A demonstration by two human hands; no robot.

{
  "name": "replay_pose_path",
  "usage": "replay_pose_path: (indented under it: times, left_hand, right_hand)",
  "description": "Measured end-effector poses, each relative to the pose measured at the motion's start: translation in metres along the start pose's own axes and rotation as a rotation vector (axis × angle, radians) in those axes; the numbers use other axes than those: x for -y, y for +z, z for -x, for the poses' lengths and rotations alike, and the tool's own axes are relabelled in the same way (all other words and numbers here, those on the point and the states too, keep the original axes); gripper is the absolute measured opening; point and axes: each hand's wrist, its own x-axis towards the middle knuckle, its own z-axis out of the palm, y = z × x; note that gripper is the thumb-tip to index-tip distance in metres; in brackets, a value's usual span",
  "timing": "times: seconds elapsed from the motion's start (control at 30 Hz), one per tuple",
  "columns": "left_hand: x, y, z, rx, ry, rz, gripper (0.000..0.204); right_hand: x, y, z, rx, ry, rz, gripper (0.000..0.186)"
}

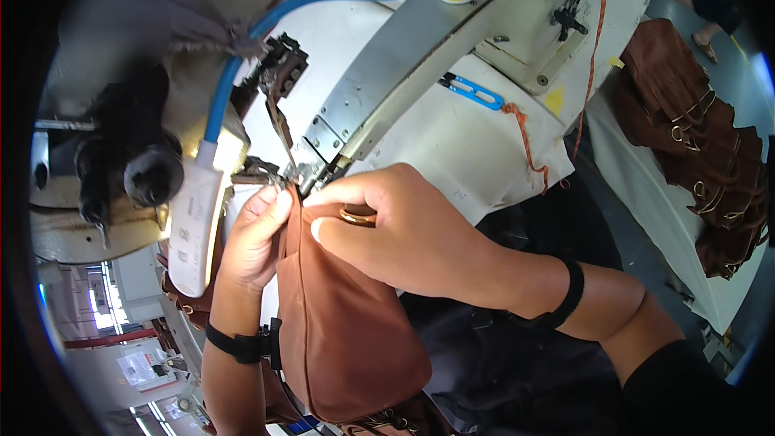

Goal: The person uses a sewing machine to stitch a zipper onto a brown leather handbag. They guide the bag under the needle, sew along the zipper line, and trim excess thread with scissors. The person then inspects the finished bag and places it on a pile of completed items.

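One left hand (260, 238) and one right hand (408, 230) pinch the bag (363, 339) at the machine (404, 56); its long seam (301, 307) looks joined, its upper end (295, 203) unfinished.

1. I see both hands bare: left hand (260, 236), right hand (387, 230).
2. Left forearm (232, 391): black strap (230, 343) wrapped round it, small black module (275, 343) on the inner side.
3. Thin dark cable (288, 394) just below that module; I can't make out where it ends.
4. Right forearm (525, 278): matte black band (576, 291), angled across, no marking I can read.
5. Black sleeve (682, 383) higher up that arm, edge clean.
6. Dark, creased clothing (517, 359) over the lap; too dim for me to get details.
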Motion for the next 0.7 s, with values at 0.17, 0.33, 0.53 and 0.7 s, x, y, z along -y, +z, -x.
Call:
replay_pose_path:
  times: [0.17, 0.33, 0.53, 0.7]
  left_hand:
    - [0.007, -0.020, 0.002, 0.023, -0.030, 0.034, 0.021]
    - [0.019, 0.002, 0.004, -0.087, 0.081, -0.028, 0.018]
    - [0.019, 0.033, 0.010, -0.188, 0.118, -0.015, 0.016]
    - [0.026, 0.018, 0.009, -0.180, 0.160, -0.037, 0.021]
  right_hand:
    - [-0.004, 0.011, -0.001, 0.010, -0.043, -0.047, 0.023]
    - [-0.012, 0.008, -0.006, 0.030, -0.105, -0.052, 0.026]
    - [-0.002, -0.018, -0.011, 0.128, -0.027, -0.059, 0.031]
    - [0.006, -0.025, -0.020, 0.189, 0.075, 0.102, 0.032]
